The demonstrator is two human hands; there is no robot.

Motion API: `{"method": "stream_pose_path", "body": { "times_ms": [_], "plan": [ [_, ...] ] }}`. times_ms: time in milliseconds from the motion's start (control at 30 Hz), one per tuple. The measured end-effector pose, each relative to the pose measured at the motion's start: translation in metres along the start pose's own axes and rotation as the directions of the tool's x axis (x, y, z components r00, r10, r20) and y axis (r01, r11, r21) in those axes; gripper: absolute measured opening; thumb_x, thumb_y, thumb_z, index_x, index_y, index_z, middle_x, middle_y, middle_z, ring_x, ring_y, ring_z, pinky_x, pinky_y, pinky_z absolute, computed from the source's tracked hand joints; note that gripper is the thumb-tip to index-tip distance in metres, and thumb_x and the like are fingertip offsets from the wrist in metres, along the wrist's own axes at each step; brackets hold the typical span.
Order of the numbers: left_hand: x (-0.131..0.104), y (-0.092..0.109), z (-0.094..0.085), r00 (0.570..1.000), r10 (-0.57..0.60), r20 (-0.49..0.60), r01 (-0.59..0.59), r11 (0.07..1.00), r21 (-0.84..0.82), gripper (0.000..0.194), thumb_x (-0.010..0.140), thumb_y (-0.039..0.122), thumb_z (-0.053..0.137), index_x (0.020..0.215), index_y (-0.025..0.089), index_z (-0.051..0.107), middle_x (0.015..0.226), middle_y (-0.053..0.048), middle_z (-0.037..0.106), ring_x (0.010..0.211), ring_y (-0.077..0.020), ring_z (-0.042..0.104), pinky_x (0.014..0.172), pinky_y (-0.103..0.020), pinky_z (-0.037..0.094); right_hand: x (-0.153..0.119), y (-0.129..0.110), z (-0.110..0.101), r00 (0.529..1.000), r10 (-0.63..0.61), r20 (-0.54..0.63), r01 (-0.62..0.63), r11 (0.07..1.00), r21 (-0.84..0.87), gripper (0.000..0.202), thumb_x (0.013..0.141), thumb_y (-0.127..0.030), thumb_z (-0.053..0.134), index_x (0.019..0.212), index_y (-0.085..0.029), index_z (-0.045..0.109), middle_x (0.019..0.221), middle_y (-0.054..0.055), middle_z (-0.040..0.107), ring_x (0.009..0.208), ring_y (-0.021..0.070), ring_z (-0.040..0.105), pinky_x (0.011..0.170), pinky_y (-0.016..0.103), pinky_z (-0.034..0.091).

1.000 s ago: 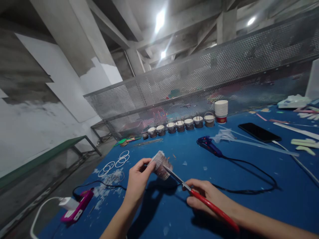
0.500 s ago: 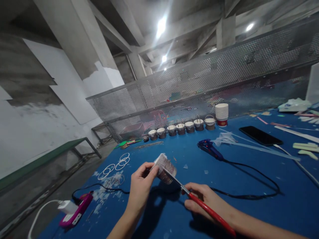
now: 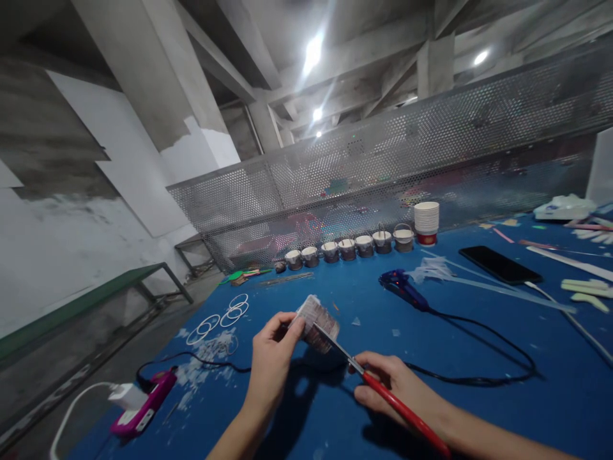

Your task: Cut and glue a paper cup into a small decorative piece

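My left hand point(image 3: 275, 342) pinches the rim of a small paper cup point(image 3: 323, 329), tilted on its side above the table, with a whitish band and a brownish, streaked surface. My right hand point(image 3: 390, 377) is closed around the long red handle of what look like long-nose pliers point(image 3: 402, 409). Their thin metal tip lies against the cup, close to my left fingertips. Whether the tip grips the cup wall cannot be made out. Both hands are over the near middle of the blue table point(image 3: 306, 415).
Several small buckets point(image 3: 364, 246) line the back, beside stacked paper cups point(image 3: 426, 223). A blue glue gun point(image 3: 402, 287) with a black cord lies right of centre, near a phone point(image 3: 500, 264). White rings point(image 3: 204, 329) and a purple power strip point(image 3: 146, 406) are at left.
The view has shifted very slightly. Both hands, the cup and the pliers keep nearly the same positions.
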State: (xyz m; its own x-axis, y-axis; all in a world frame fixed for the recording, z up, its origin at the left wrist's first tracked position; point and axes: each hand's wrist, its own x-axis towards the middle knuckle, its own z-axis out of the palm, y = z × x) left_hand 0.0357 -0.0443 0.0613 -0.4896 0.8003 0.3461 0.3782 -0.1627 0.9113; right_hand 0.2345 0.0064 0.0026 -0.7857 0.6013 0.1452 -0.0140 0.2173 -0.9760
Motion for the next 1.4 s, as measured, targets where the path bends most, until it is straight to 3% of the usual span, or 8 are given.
{"method": "stream_pose_path", "body": {
  "times_ms": [167, 567, 1067, 1267, 1400],
  "plan": [
    [-0.001, 0.0, 0.002, 1.0, 0.001, 0.024, -0.001, 1.0, -0.002, 0.024, 0.073, 0.04, 0.068, 0.076, 0.016, 0.069, 0.069, 0.001, 0.064, 0.066, -0.0135, 0.054, 0.064, -0.022, 0.045, 0.002, 0.004, 0.0, 1.0, -0.015, 0.006, 0.015, 0.999, 0.036, 0.041, 0.076, -0.052, 0.062, 0.086, -0.013, 0.054, 0.058, -0.008, 0.031, 0.052, 0.0077, 0.025, 0.047, 0.023, 0.022],
    [-0.006, 0.0, 0.005, 0.997, 0.006, 0.079, -0.009, 0.999, 0.044, 0.024, 0.075, 0.04, 0.067, 0.077, 0.017, 0.069, 0.07, 0.001, 0.063, 0.067, -0.0134, 0.054, 0.065, -0.022, 0.044, 0.005, 0.01, 0.0, 0.999, -0.023, -0.031, 0.023, 1.0, -0.009, 0.028, 0.078, -0.041, 0.063, 0.083, -0.014, 0.057, 0.056, -0.008, 0.032, 0.051, 0.0069, 0.025, 0.046, 0.022, 0.023],
    [-0.002, 0.0, 0.002, 0.995, 0.043, 0.092, -0.05, 0.996, 0.08, 0.024, 0.073, 0.04, 0.067, 0.075, 0.017, 0.071, 0.072, -0.002, 0.063, 0.068, -0.016, 0.055, 0.064, -0.023, 0.046, 0.005, 0.005, -0.005, 0.999, -0.021, -0.035, 0.018, 0.997, -0.078, 0.032, 0.076, -0.044, 0.061, 0.074, -0.013, 0.059, 0.051, -0.008, 0.031, 0.048, 0.0062, 0.024, 0.042, 0.022, 0.021],
    [0.002, 0.011, -0.006, 0.98, -0.001, 0.198, -0.014, 0.997, 0.073, 0.019, 0.074, 0.034, 0.062, 0.071, 0.018, 0.072, 0.072, -0.002, 0.063, 0.071, -0.0173, 0.056, 0.067, -0.024, 0.045, 0.003, 0.002, -0.017, 1.0, -0.006, 0.027, 0.009, 0.991, -0.132, 0.033, 0.076, -0.045, 0.062, 0.075, -0.012, 0.061, 0.052, -0.007, 0.034, 0.048, 0.0067, 0.025, 0.043, 0.022, 0.022],
    [0.003, 0.018, -0.008, 0.967, -0.007, 0.253, -0.024, 0.992, 0.12, 0.019, 0.073, 0.034, 0.063, 0.072, 0.018, 0.073, 0.071, -0.002, 0.062, 0.07, -0.0176, 0.055, 0.066, -0.024, 0.044, 0.001, -0.003, -0.027, 0.992, 0.024, 0.121, -0.012, 0.996, -0.093, 0.045, 0.076, -0.054, 0.06, 0.085, -0.01, 0.062, 0.055, -0.006, 0.037, 0.049, 0.0067, 0.027, 0.043, 0.022, 0.023]
  ]
}}
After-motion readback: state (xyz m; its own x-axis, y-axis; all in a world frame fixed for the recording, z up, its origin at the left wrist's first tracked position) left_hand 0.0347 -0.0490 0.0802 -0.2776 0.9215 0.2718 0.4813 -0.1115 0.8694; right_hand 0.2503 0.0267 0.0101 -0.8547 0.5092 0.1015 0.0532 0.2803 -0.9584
